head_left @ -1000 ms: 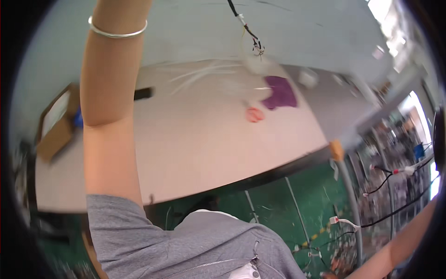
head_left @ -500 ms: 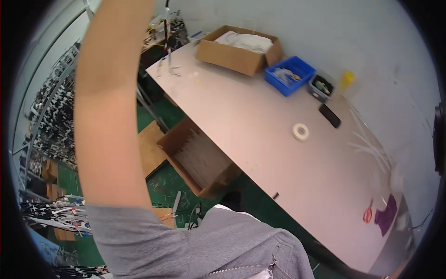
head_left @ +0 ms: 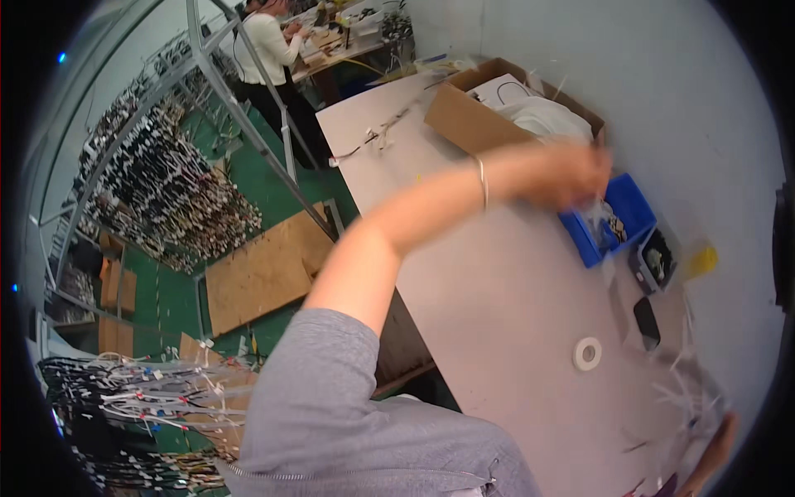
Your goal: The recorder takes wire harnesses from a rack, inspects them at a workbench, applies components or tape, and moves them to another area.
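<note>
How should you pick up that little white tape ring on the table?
The white tape roll lies flat on the table, hole up. Probably best from straight above: pinch its outer rim across the ring, or hook one finger inside the hole and one outside.

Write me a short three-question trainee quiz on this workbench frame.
1. True or false: the roll of white tape lies inside the blue bin.
2. The left hand is nearest to: A) the blue bin; B) the roll of white tape; C) the wooden board on the floor.
3. Fill in: the left wrist wears a thin ___.

Key: 1 false, it lies on the tabletop. 2 A. 3 bracelet.
</note>
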A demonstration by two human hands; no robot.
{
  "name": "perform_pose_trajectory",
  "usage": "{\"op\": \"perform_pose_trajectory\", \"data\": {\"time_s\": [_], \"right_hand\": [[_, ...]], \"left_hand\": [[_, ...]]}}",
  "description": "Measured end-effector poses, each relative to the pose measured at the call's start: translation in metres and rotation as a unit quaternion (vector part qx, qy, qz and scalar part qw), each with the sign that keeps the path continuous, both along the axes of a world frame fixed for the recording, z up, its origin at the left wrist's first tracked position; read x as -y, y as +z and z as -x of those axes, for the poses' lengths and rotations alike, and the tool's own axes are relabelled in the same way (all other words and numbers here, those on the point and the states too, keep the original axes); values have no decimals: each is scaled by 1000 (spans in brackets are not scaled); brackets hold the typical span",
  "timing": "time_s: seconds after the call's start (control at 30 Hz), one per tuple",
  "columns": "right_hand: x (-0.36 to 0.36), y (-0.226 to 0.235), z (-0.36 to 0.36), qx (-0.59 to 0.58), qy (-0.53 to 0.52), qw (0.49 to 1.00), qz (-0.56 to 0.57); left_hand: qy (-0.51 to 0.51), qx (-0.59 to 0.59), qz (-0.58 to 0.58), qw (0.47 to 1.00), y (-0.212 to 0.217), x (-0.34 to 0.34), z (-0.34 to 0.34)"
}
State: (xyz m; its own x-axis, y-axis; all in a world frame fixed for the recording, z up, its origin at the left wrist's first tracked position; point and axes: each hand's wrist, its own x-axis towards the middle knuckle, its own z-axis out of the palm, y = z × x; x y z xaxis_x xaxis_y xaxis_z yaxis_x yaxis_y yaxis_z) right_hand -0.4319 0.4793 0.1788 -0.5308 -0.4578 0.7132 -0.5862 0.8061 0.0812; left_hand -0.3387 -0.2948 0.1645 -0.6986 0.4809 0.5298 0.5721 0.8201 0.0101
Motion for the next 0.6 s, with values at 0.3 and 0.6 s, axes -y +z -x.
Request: {"op": "perform_pose_trajectory", "data": {"time_s": [0.3,0.6], "right_hand": [[-43,-118,-108,213,-176,914,-298],[93,-177,-95,396,-46,917,-32]], "left_hand": [[0,174,-182,968,-275,-112,-143],[310,146,-93,935,-274,-37,-171]]}}
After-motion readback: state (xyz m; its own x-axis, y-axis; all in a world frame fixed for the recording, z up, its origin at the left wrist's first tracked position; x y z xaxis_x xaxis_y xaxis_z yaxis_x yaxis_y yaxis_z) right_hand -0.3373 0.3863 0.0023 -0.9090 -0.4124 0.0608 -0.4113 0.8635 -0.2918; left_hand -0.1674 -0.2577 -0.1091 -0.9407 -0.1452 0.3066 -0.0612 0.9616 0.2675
